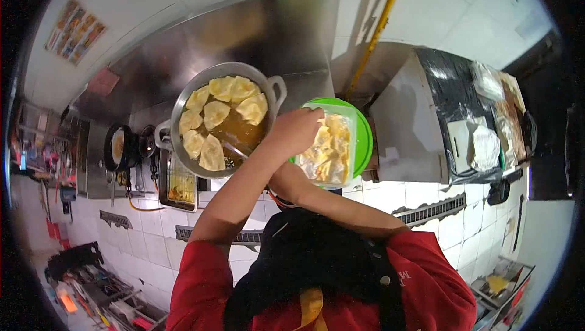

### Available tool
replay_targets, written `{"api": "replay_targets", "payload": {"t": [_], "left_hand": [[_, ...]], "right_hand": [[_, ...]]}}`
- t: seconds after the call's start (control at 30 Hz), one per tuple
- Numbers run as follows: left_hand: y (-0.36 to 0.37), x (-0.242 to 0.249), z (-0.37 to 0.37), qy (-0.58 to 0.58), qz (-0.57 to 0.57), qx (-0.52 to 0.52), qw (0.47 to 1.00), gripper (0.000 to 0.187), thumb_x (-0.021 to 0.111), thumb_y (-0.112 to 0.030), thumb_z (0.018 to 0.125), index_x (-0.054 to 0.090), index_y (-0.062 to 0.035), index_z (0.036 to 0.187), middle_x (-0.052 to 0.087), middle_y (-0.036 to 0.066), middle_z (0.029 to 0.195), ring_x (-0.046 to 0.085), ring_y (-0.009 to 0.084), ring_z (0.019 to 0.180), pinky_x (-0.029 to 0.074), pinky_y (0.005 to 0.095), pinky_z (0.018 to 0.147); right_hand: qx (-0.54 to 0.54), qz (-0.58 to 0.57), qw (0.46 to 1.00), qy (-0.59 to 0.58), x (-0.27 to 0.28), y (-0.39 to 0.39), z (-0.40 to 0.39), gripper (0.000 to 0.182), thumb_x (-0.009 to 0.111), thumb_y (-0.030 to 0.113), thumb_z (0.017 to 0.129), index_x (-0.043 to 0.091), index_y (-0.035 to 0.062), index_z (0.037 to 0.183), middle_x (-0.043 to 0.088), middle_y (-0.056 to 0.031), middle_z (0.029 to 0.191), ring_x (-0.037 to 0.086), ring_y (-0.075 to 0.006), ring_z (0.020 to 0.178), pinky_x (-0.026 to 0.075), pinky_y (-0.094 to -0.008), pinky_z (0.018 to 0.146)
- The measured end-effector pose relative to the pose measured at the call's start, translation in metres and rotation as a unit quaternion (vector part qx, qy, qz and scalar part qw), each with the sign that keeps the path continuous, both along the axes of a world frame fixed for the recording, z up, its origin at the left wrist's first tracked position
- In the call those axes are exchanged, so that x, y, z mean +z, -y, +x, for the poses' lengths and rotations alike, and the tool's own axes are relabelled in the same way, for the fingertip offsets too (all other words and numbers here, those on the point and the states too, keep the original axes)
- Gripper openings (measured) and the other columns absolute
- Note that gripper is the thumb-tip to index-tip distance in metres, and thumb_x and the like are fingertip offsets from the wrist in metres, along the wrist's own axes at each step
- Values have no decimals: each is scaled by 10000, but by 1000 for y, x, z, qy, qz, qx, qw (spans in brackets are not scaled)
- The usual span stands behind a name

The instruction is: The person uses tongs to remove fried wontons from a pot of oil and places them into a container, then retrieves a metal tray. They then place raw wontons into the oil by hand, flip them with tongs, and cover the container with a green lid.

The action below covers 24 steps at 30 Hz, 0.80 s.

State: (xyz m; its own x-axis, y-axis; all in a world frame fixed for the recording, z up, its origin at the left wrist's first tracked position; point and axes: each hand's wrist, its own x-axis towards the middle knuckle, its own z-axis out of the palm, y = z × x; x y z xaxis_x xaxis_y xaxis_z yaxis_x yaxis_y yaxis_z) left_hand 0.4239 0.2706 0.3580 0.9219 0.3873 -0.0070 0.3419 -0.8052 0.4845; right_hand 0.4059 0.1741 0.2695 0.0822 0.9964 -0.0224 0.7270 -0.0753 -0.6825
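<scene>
My left hand (298, 130) reaches over the upper left edge of a clear plastic container (349, 125) of folded dumplings (332, 142). Its fingers are curled together, and what they pinch is too small to tell. My right hand (286, 180) is crossed beneath my left forearm and partly hidden by it, closed on a metal utensil (236, 150) whose visible end dips into the oil. Several dumplings (216, 114) lie in oil in a large two-handled metal pot (178, 102). The container rests on a round green lid or tub (364, 142).
Left of the pot are a dark pan (109, 148), a lit burner (148, 141) and a rectangular metal tray (172, 200). A metal splash panel (244, 20) stands behind. At right, a black-covered surface (442, 93) holds a white board (460, 142) and plastic bags (486, 148).
</scene>
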Motion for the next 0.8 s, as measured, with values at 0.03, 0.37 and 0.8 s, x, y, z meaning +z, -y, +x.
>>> {"api": "replay_targets", "payload": {"t": [0.03,0.37,0.8], "left_hand": [[2,-20,20,-4,1,-8,1000,205,568,-161,881,595,-78,1066,629,182,976,612,353,937,482,482,808],[1,-96,61,-140,151,-64,976,209,540,-102,818,691,-53,953,644,168,1003,633,336,919,519,435,789],[-8,-27,29,-3,-23,-103,994,95,684,-98,783,659,-19,829,626,142,833,636,296,735,510,386,670]], "right_hand": [[-5,-10,1000,-20,7,6,0,127,565,115,816,644,29,867,670,-218,830,661,-395,763,543,-463,652],[3,-2,998,-64,-8,33,26,182,565,163,840,640,33,943,667,-228,876,648,-410,801,528,-476,688],[-16,25,999,-11,3,29,33,265,574,193,872,571,14,1067,635,-209,716,632,-395,633,516,-480,573]]}}
